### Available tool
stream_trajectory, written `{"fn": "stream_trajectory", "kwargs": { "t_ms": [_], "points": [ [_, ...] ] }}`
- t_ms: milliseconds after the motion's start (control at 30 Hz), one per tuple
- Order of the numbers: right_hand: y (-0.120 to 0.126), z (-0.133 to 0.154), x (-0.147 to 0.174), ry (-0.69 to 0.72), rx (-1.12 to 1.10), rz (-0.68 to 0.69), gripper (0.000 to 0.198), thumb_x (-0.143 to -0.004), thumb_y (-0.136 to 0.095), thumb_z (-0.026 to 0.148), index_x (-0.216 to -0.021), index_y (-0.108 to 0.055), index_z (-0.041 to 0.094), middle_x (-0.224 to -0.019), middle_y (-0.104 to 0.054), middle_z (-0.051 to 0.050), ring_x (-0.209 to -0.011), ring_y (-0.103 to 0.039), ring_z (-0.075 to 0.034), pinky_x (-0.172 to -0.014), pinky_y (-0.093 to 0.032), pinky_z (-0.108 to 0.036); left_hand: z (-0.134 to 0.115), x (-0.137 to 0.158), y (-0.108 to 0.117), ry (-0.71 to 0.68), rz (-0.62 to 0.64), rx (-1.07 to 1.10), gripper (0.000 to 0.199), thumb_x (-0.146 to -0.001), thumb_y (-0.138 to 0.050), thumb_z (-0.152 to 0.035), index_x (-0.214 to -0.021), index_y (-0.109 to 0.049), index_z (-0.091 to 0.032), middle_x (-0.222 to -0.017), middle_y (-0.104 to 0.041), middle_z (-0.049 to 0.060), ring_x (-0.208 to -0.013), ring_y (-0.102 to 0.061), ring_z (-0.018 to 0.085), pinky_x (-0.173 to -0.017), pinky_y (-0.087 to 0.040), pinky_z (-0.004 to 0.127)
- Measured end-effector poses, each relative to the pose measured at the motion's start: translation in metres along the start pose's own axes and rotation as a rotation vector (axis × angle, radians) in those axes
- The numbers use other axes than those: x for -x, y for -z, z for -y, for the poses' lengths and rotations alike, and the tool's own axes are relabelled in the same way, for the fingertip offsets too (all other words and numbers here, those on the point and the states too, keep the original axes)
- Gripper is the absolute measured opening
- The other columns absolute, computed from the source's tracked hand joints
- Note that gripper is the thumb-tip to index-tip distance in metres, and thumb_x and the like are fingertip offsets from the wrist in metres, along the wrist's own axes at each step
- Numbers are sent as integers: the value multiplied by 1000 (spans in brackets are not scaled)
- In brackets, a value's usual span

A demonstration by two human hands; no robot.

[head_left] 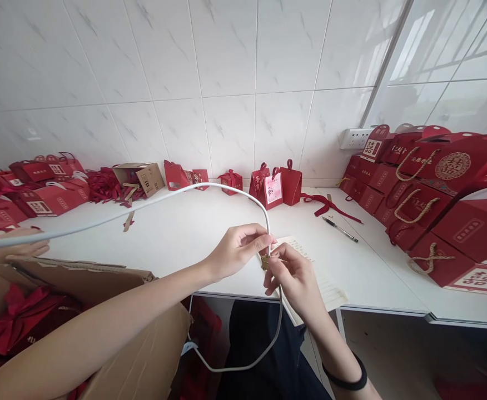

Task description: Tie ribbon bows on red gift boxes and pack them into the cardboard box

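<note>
A white cable (pixel 264 208) comes in from the left edge close to the camera, arches over the table and bends down between my hands. My left hand (pixel 246 247) pinches it from the left with thumb and fingers. Just below, my right hand (pixel 291 272) has its fingers closed around the same cable. A small gold-coloured piece (pixel 266 262) shows between my fingertips at the cable; its kind is partly hidden. Below my right hand the cable loops under the table's edge, toward a pale tag-like piece (pixel 189 347). Behind my hands lies a sheet of written paper (pixel 324 283).
Red gift boxes (pixel 447 166) are stacked at the right, more (pixel 55 194) at the left. A cardboard carton (pixel 143 344) with red boxes stands front left; another person's hand (pixel 22 244) is beyond it. A pen (pixel 340 229) and red ribbon (pixel 331 205) lie on the white table (pixel 177 239).
</note>
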State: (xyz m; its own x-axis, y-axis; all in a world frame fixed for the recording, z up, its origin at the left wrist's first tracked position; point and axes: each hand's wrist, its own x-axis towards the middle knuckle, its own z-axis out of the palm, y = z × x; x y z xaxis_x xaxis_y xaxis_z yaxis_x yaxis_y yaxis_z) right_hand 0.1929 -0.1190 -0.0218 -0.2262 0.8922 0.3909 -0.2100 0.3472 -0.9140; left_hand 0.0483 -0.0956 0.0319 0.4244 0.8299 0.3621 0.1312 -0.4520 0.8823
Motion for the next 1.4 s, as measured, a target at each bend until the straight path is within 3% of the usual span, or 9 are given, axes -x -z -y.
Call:
{"fn": "stream_trajectory", "kwargs": {
  "t_ms": [167, 267, 400, 600, 733, 933, 1167, 1267, 1400],
  "points": [
    [-1, 3, 0, -84, 93, -76, 54, -90, -37, 63, -69, -50, 15, -56, -49, -1, -42, -49, -13, -38, -44, -22, 0, 1, -5, -30, -8, 7, 28, -82, -55, -41, -73, -58, -14, -69, -58, 1, -65, -56, 11, -62, -46, 22],
    [-4, 5, -3, -115, 117, -153, 60, -87, -39, 68, -59, -46, 15, -49, -46, -2, -39, -46, -12, -37, -40, -21, -2, 2, -7, -21, -15, 4, 27, -80, -59, -41, -72, -58, -15, -67, -57, 1, -63, -55, 11, -60, -46, 22],
    [-6, 7, -10, -100, -32, -179, 52, -81, -53, 64, -63, -49, 15, -56, -48, -1, -44, -47, -13, -38, -42, -21, -3, 3, -6, -50, -46, 9, 26, -83, -56, -40, -73, -57, -15, -68, -57, 1, -63, -56, 11, -61, -47, 22],
    [-1, 5, -15, -220, -227, -157, 49, -79, -55, 61, -60, -50, 16, -65, -48, -3, -53, -48, -15, -39, -47, -23, -2, 3, -5, -81, -72, 27, 24, -85, -53, -37, -76, -57, -15, -69, -58, 1, -61, -58, 10, -59, -49, 21],
    [-7, 0, -10, -207, -176, -157, 55, -82, -44, 66, -63, -53, 15, -62, -48, -3, -53, -47, -15, -42, -49, -25, -2, 3, -5, -94, -99, 30, 23, -85, -53, -38, -78, -57, -15, -66, -58, 0, -59, -59, 10, -57, -49, 21],
    [-16, -10, -1, -154, -42, -206, 56, -82, -46, 68, -64, -52, 16, -65, -50, -4, -59, -49, -16, -48, -51, -26, 1, 3, -3, -93, -179, 79, 22, -85, -53, -38, -83, -57, -16, -63, -59, 0, -57, -58, 10, -55, -49, 22],
    [-13, -34, 1, -282, -31, -261, 61, -80, -41, 73, -59, -49, 16, -55, -43, -2, -46, -45, -14, -38, -44, -24, 5, -3, -1, -96, -296, 193, 22, -83, -56, -38, -81, -58, -16, -67, -57, 0, -60, -58, 10, -59, -51, 24],
    [-10, -39, 0, -267, 45, -324, 60, -84, -35, 68, -52, -42, 18, -49, -40, -1, -44, -40, -13, -39, -37, -22, 6, -4, 0, -87, -283, 213, 23, -83, -57, -38, -81, -58, -16, -66, -57, 0, -59, -58, 11, -59, -51, 25],
    [-8, -35, -6, -185, 129, -406, 54, -87, -33, 54, -47, -36, 19, -44, -37, 1, -42, -34, -12, -41, -31, -22, 4, -2, -1, -69, -174, 143, 21, -84, -55, -36, -81, -59, -16, -65, -59, 0, -62, -59, 11, -63, -50, 25]
  ]
}}
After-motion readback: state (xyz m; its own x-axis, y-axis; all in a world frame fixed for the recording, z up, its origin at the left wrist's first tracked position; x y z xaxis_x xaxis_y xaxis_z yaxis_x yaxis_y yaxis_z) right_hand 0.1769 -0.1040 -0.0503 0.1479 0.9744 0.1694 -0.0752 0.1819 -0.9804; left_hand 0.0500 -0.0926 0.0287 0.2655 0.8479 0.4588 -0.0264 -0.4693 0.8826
